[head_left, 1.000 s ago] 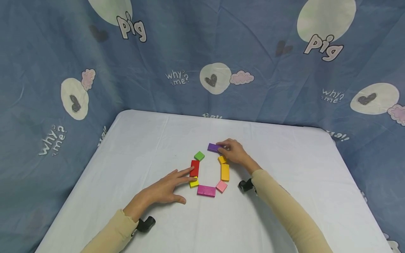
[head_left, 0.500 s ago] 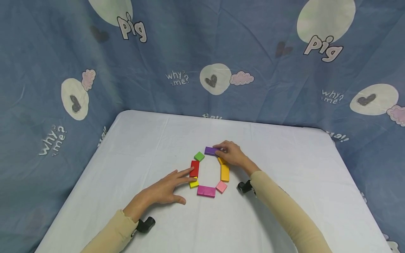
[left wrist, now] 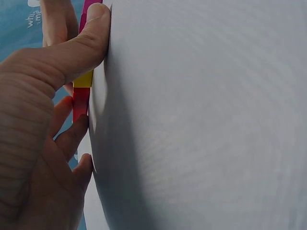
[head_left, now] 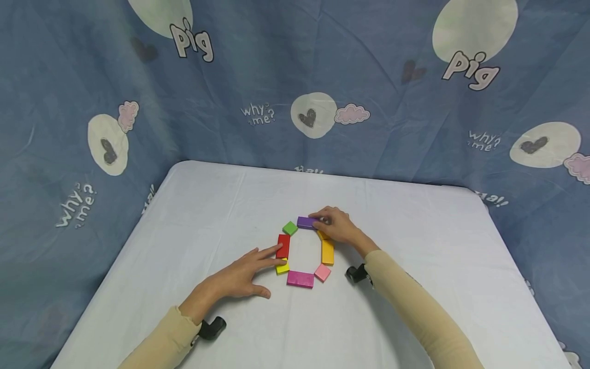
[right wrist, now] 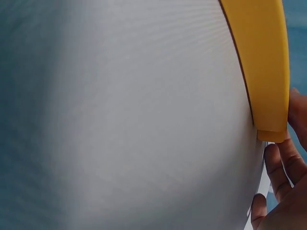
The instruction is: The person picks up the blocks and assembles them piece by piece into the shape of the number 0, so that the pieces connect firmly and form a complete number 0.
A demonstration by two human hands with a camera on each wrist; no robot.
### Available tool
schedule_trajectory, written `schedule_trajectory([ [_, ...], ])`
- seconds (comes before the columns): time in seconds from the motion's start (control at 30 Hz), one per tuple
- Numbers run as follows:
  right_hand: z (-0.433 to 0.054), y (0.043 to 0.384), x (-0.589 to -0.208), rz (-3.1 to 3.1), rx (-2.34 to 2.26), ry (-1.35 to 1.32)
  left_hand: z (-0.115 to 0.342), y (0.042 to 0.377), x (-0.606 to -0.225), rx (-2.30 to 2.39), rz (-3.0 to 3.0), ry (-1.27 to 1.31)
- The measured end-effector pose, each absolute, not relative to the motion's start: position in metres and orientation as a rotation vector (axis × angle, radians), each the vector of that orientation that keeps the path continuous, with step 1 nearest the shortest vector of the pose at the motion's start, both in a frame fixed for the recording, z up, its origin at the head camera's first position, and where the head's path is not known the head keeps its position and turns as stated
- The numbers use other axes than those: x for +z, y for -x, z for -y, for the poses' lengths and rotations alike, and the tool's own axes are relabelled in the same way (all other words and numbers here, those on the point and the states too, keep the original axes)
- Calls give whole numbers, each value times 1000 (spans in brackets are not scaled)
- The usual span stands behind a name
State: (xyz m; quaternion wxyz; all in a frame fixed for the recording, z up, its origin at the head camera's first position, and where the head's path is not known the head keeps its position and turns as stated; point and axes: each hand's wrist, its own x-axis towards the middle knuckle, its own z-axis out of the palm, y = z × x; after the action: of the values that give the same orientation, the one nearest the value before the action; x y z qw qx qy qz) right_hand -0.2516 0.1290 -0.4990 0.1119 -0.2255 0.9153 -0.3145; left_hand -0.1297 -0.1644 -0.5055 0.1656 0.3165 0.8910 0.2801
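Colourful blocks form a ring on the white tabletop. At its far side my right hand point(head_left: 338, 224) pinches the right end of a purple block point(head_left: 306, 223) between thumb and fingers. My left hand point(head_left: 241, 274) lies at the ring's left side, fingers stretched out, fingertips touching a red block point(head_left: 283, 246) and a small yellow block point(head_left: 282, 268). In the left wrist view the thumb is extended apart from the fingers. A small orange block point(head_left: 321, 236), partly hidden by the right hand, adjoins a longer orange block point(head_left: 328, 252), which looms large in the right wrist view.
A green block point(head_left: 290, 228) sits between the red and purple ones. The near side has a magenta block point(head_left: 300, 279) and a pink block point(head_left: 322, 272). Behind the white-covered table point(head_left: 221, 200) hangs a blue printed curtain point(head_left: 230, 138).
My right hand has drawn the purple block nearer and slightly left, up to the green and small orange blocks. The left hand has stayed in place.
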Motion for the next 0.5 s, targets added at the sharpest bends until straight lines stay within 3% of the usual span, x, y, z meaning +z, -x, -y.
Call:
schedule_trajectory([
  [0.5,-130,250,-502,-2678,-947,658,164,129,-502,798,-2531,-880],
])
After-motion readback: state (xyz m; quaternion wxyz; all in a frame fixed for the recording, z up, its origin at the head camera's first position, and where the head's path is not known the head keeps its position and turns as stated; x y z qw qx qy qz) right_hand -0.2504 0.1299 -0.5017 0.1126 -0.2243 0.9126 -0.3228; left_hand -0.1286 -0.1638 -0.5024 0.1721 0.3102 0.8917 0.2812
